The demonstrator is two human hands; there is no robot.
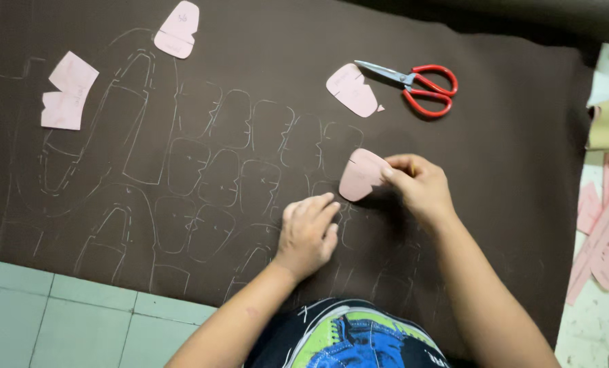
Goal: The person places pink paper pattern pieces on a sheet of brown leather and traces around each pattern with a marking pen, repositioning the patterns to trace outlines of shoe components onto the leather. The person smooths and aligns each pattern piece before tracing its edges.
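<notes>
Right hand, grip pinched on a pink paper pattern, rounded end up and to the right, long axis slanting, just above brown fabric chalked with rows of outlines. Left hand flat on fabric, fingers loosely curled, clamped on nothing. Red scissors beyond, blades pointing left, touching another pink pattern.
</notes>
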